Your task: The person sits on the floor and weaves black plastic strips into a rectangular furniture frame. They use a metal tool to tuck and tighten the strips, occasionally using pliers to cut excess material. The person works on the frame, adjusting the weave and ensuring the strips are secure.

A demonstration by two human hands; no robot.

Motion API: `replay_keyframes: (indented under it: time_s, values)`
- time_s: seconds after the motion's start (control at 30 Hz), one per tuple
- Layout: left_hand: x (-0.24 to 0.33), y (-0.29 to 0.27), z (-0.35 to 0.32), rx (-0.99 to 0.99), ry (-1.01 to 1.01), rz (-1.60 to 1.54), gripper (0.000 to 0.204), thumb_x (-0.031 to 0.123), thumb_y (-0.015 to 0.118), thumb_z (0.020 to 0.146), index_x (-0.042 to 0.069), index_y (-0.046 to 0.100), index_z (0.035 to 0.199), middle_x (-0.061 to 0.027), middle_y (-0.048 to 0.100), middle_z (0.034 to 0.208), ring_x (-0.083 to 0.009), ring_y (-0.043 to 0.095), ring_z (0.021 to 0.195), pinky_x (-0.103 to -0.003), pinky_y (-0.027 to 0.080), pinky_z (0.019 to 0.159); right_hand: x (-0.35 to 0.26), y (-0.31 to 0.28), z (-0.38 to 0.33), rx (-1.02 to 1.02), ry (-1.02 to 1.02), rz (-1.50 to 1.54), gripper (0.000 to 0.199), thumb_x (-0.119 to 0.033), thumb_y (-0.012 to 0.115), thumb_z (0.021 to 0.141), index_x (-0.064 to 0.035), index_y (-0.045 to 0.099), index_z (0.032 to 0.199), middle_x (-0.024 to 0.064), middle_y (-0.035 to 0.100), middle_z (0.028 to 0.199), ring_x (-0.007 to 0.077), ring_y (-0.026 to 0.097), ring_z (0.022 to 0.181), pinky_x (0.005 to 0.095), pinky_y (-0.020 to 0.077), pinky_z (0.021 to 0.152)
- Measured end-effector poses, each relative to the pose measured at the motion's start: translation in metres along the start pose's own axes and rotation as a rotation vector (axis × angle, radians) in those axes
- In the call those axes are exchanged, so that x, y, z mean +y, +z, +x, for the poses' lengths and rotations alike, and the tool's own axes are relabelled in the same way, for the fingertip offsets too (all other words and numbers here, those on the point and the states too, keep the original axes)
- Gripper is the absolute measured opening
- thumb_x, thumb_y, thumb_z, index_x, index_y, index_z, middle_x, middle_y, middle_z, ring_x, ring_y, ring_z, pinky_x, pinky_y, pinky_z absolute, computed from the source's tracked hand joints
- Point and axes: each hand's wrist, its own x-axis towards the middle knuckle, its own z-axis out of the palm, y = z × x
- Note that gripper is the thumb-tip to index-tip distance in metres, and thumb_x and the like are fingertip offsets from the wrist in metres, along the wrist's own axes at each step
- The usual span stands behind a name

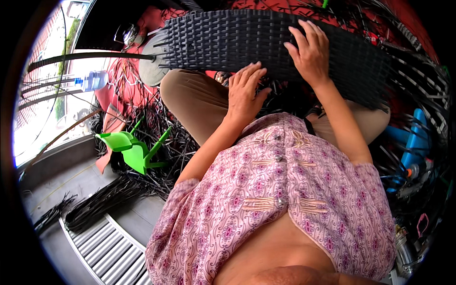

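A long curved panel of black woven strips (223, 38) lies across my lap and legs, with loose strip ends sticking out at its left end. My left hand (244, 92) is at its near edge, fingers stretched out and fingertips close to the weave; whether they touch it I cannot tell. Farther right, my right hand (309, 54) is over the panel's face with its fingers extended and somewhat apart. Neither hand has anything visible in its grasp. The panel's underside is hidden.
Loose black strips (183, 142) are heaped around my legs. To the left are a bright green plastic object (137, 154), a clear blue water bottle (95, 80) and a white slatted rack (102, 247). Blue tubes (413, 140) stand at the right. The floor covering is red.
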Motion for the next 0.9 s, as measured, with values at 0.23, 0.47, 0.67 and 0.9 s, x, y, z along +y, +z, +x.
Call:
replay_keyframes:
  time_s: [0.23, 0.47, 0.67, 0.9]
  values:
    - [-0.035, 0.021, 0.023, -0.03, 0.152, 0.294, 0.084, 0.017, 0.082, 0.069, 0.009, 0.048, 0.145, -0.0124, 0.041, 0.151, -0.0289, 0.036, 0.142, -0.046, 0.025, 0.118, -0.022, -0.044, -0.044, -0.427, -0.043, 0.165, 0.08, -0.034, 0.082, 0.075, -0.0106, 0.048, 0.143, 0.0097, 0.043, 0.149, 0.0311, 0.038, 0.14, 0.0484, 0.0321, 0.116]
    - [-0.043, 0.023, 0.027, 0.049, 0.222, 0.219, 0.067, 0.009, 0.079, 0.064, 0.007, 0.061, 0.129, -0.0105, 0.057, 0.127, -0.0301, 0.051, 0.126, -0.046, 0.039, 0.11, -0.026, -0.033, -0.048, -0.371, -0.054, 0.031, 0.09, -0.017, 0.088, 0.061, -0.0124, 0.049, 0.142, 0.0049, 0.047, 0.139, 0.0253, 0.045, 0.13, 0.0423, 0.0373, 0.11]
    - [-0.038, 0.014, 0.028, 0.062, 0.179, 0.169, 0.051, 0.008, 0.077, 0.068, 0.008, 0.066, 0.118, -0.0091, 0.06, 0.116, -0.031, 0.057, 0.114, -0.043, 0.044, 0.102, -0.031, -0.031, -0.047, -0.423, -0.035, 0.006, 0.089, -0.017, 0.087, 0.059, -0.0124, 0.05, 0.14, 0.0057, 0.048, 0.138, 0.0266, 0.047, 0.127, 0.0425, 0.0381, 0.104]
    - [-0.137, -0.103, 0.039, 0.091, -0.235, -0.077, 0.016, 0.009, 0.074, 0.086, 0.005, 0.075, 0.102, -0.0083, 0.071, 0.095, -0.022, 0.068, 0.089, -0.033, 0.053, 0.081, -0.034, -0.029, -0.051, -0.388, -0.056, -0.049, 0.084, -0.02, 0.084, 0.064, -0.0119, 0.05, 0.141, 0.0055, 0.048, 0.139, 0.0267, 0.046, 0.127, 0.0429, 0.0373, 0.105]
